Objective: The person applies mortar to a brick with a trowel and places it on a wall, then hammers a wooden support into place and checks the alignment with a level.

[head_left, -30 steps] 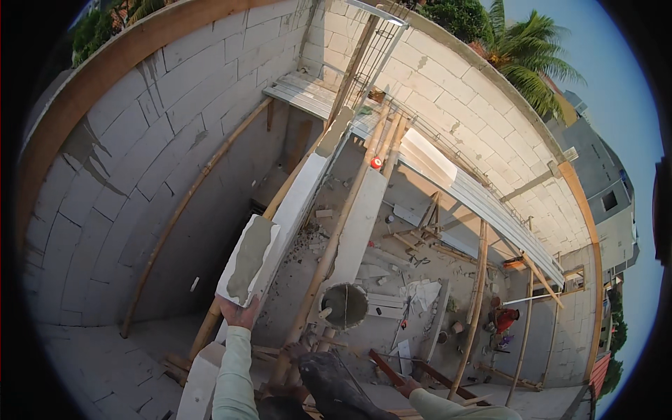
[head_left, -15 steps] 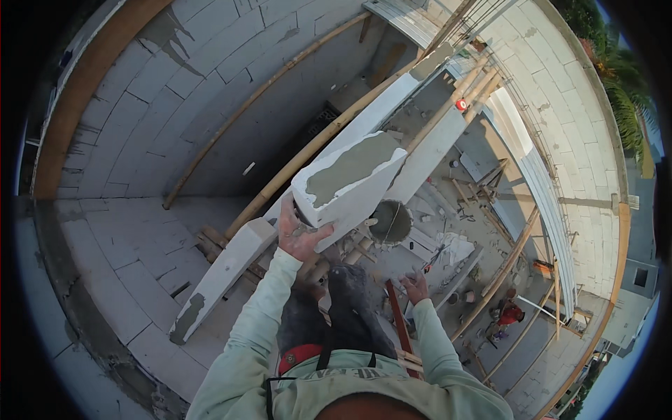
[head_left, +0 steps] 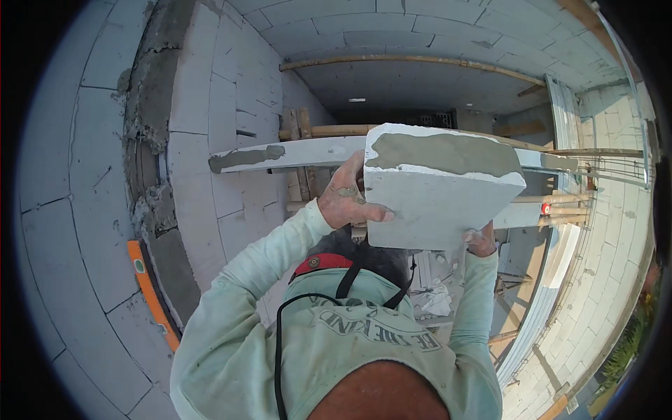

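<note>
A white lightweight concrete block [head_left: 430,203] is in front of me, with grey wet mortar [head_left: 448,154] spread along its upper face and ragged near the edges. My left hand [head_left: 350,198] grips the block's left end, thumb across the near face and fingers round behind. At the lower right corner, my right hand [head_left: 481,240] holds it, its fingers partly hidden by the block. Behind the block runs a narrow course of white blocks [head_left: 315,150], with a mortar patch on its left end.
An orange spirit level [head_left: 152,294] leans by the mortar-topped wall [head_left: 162,91] on the left. A bamboo pole [head_left: 413,60] crosses the far wall. On the right lie metal sheets [head_left: 535,318] and a red-and-white round object [head_left: 545,208]. Rubble [head_left: 432,297] shows far below.
My view and body have turned. The right hand, earlier apart from the block, now holds its right end. The block has moved right relative to me, and the left hand still grips it.
</note>
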The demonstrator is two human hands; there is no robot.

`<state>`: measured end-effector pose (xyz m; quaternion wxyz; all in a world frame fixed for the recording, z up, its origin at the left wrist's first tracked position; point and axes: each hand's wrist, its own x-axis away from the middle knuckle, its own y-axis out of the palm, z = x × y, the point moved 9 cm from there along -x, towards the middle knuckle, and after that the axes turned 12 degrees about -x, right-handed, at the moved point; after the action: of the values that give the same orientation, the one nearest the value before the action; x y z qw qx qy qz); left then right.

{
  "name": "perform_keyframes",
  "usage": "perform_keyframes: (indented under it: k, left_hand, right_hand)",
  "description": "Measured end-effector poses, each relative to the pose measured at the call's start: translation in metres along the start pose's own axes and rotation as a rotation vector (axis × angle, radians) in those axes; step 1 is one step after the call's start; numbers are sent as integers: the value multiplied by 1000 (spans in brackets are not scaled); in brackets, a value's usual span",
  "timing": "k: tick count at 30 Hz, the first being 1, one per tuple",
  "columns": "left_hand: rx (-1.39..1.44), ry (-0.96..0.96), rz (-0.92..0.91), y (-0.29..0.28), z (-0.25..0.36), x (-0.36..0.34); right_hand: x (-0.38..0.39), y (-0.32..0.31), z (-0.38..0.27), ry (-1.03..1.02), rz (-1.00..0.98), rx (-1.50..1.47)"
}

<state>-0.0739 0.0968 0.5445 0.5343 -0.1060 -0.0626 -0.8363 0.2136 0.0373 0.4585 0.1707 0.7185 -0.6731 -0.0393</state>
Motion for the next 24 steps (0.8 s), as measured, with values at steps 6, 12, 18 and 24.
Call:
perform_keyframes:
  k: [6,12,18,24]
  left_hand:
    - [169,137,157,-53,2,44]
    - [468,147,242,-80,-37,84]
    - [752,80,394,-120,-116,113]
    - [446,79,701,-179,-179,204]
  right_hand:
    - [-38,95,-70,-63,-215,387]
    - [-57,193,-103,-47,-358,570]
    - [-66,290,-99,-133,-476,685]
    - [-84,396,-58,-319,-612,961]
